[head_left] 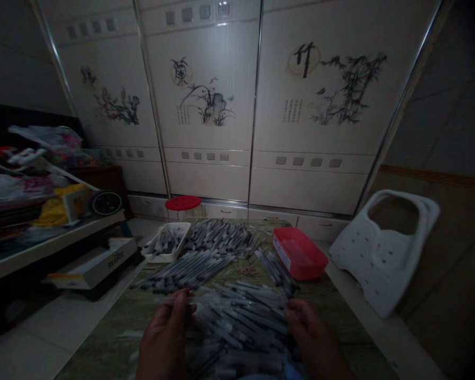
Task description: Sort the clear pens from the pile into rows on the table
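Observation:
My left hand (167,330) is at the left side of a loose heap of pens (241,316), thumb and fingers pinched on a pale, thin pen part (164,300) that looks blurred. At the heap's right edge my right hand (311,330) has its fingers closed together; what they hold, if anything, is too dark to make out. Beyond the heap lie rows of pens (190,270) and a bigger pile of pens (221,236). A smaller group of pens (276,270) lies beside the red bin.
A white tray (167,257) with pens stands at the table's back left, a red bin (301,254) at its back right. A red stool (183,202) is behind the table (114,322). A white plastic seat (383,253) leans at right; a cluttered shelf (55,240) is at left.

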`<state>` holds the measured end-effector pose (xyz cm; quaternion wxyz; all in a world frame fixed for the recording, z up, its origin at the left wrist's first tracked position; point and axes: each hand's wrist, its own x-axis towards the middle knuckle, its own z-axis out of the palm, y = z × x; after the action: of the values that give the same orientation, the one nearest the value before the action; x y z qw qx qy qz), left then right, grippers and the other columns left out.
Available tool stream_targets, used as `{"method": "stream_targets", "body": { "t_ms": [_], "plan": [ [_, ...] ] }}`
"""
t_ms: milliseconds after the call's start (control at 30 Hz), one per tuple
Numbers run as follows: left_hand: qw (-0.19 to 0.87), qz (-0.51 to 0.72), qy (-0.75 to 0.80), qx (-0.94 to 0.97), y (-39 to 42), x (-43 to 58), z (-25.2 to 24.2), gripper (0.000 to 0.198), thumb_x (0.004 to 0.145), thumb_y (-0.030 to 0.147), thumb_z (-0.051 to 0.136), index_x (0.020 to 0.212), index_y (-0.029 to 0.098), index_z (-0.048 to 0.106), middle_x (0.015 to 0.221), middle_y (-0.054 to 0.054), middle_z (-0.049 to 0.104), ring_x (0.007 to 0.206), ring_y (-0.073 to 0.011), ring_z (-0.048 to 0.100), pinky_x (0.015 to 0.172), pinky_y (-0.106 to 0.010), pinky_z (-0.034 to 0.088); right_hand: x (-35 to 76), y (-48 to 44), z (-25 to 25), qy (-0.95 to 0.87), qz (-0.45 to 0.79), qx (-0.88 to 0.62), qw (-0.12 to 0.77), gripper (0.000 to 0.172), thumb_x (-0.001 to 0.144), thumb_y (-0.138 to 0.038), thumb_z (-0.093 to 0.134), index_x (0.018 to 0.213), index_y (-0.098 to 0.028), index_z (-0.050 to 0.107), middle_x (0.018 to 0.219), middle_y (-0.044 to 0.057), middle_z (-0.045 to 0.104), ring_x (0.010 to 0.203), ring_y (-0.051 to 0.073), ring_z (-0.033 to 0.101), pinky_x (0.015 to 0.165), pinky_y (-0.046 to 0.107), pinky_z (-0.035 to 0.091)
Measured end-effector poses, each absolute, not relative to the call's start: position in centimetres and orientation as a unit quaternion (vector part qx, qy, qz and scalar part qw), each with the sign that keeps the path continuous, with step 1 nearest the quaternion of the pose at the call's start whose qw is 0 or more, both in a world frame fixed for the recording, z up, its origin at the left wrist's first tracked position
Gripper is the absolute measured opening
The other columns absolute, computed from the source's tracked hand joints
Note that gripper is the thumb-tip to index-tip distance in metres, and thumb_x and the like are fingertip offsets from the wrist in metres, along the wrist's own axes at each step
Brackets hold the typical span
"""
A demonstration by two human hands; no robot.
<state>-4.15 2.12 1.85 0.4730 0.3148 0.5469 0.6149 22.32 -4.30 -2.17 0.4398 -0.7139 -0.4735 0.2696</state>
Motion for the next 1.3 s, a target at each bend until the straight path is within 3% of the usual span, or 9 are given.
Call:
{"method": "stream_targets", "body": {
  "t_ms": [133,300,433,600,767,867,967,1067,1300],
  "plan": [
    [0.466,0.572,0.568,0.366,1.9,-4.0,1.7,0.056,0.071,0.066,0.074,0.103,0.022,0.074,0.110,-0.007,0.075,0.096,-0.0255,0.069,0.081,-0.036,0.054,22.6,-4.1,-2.0,-0.492,0.243,-0.726,0.414,0.037,0.092,-0.053,0.046,0.101,-0.021,0.061,0.087,0.006,0.072,0.081,0.023,0.070,0.070,0.032,0.050],
    [0.460,0.557,0.555,0.412,1.9,-3.8,1.3,0.056,0.071,0.064,0.075,0.110,0.024,0.075,0.113,-0.008,0.076,0.100,-0.0289,0.070,0.086,-0.038,0.054,22.8,-3.9,-2.5,-0.478,0.238,-0.724,0.437,0.043,0.092,-0.048,0.046,0.120,-0.019,0.059,0.098,0.008,0.075,0.088,0.024,0.071,0.072,0.033,0.053],
    [0.490,0.540,0.524,0.441,1.8,-3.5,1.0,0.054,0.072,0.059,0.077,0.112,0.024,0.075,0.121,-0.009,0.074,0.108,-0.0306,0.068,0.092,-0.038,0.054,23.3,-3.7,-2.8,-0.477,0.230,-0.731,0.430,0.039,0.092,-0.045,0.046,0.118,-0.020,0.062,0.103,0.009,0.076,0.093,0.025,0.072,0.079,0.035,0.053],
    [0.524,0.521,0.490,0.462,1.0,-2.2,1.2,0.050,0.072,0.055,0.078,0.110,0.022,0.076,0.112,-0.011,0.077,0.113,-0.0332,0.067,0.105,-0.046,0.046,21.8,-4.1,-1.6,-0.565,0.149,-0.692,0.425,0.032,0.095,-0.040,0.048,0.109,-0.022,0.070,0.110,0.009,0.075,0.104,0.024,0.069,0.090,0.034,0.053],
    [0.626,0.479,0.444,0.428,-0.3,0.2,1.4,0.045,0.068,0.049,0.084,0.102,0.019,0.078,0.102,-0.011,0.079,0.099,-0.0310,0.071,0.091,-0.041,0.053,18.7,-4.5,-0.7,-0.687,0.101,-0.606,0.387,0.028,0.094,-0.031,0.056,0.119,-0.026,0.069,0.113,0.006,0.075,0.107,0.023,0.068,0.093,0.034,0.053],
    [0.660,0.472,0.410,0.417,-0.2,0.7,0.8,0.049,0.067,0.048,0.085,0.106,0.018,0.076,0.097,-0.011,0.079,0.093,-0.0288,0.072,0.088,-0.040,0.054,18.1,-4.3,-1.0,-0.709,0.109,-0.599,0.355,0.022,0.097,-0.029,0.054,0.109,-0.027,0.072,0.102,0.004,0.077,0.097,0.023,0.069,0.085,0.034,0.054],
    [0.644,0.495,0.429,0.395,0.7,-0.1,0.5,0.061,0.066,0.050,0.086,0.117,0.020,0.070,0.111,-0.012,0.076,0.101,-0.0285,0.071,0.091,-0.039,0.052,18.8,-4.0,-1.5,-0.689,0.084,-0.617,0.371,0.022,0.099,-0.030,0.050,0.101,-0.026,0.072,0.099,0.006,0.075,0.095,0.023,0.068,0.085,0.034,0.053],
    [0.598,0.525,0.475,0.376,1.7,-1.7,0.8,0.063,0.069,0.054,0.082,0.121,0.021,0.067,0.121,-0.012,0.073,0.105,-0.0276,0.069,0.090,-0.037,0.051,20.1,-3.4,-2.0,-0.661,0.051,-0.647,0.376,0.024,0.099,-0.031,0.049,0.106,-0.025,0.071,0.105,0.008,0.074,0.101,0.024,0.067,0.091,0.038,0.051],
    [0.550,0.549,0.510,0.369,2.8,-5.0,1.4,0.052,0.078,0.056,0.072,0.117,0.022,0.066,0.112,-0.008,0.075,0.102,-0.0263,0.067,0.087,-0.037,0.048,22.6,-2.4,-2.2,-0.595,0.022,-0.710,0.377,0.038,0.100,-0.039,0.042,0.118,-0.019,0.068,0.119,0.013,0.071,0.114,0.029,0.062,0.102,0.047,0.046]
  ]
}}
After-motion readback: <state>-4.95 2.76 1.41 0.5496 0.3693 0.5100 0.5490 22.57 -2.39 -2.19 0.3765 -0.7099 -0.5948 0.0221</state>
